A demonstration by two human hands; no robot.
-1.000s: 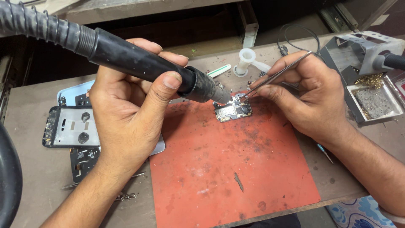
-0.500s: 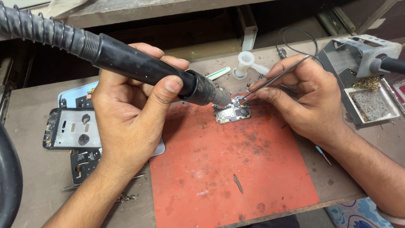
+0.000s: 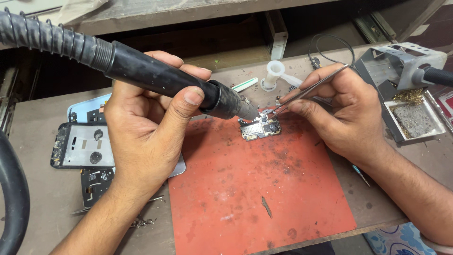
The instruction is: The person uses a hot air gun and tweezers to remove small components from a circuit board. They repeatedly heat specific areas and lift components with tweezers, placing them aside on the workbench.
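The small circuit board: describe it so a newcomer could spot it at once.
Find the red mat on the workbench. Near its top edge lies the small circuit board, under the black nozzle's tip and the tweezers. Unlike the phone frames left, it is tiny and bare.

No package, label, sign or lit screen showed clearly. The nearest to one was a phone frame (image 3: 80, 146), a dark rectangle with a pale grey inner panel, which lay flat on the tabletop (image 3: 33, 198) at the left, partly under the left wrist. A light blue phone back cover (image 3: 87, 107) lay just behind it, touching or overlapping it. At the bottom right edge showed a scrap of blue-and-white patterned material (image 3: 394, 238); its kind could not be told.
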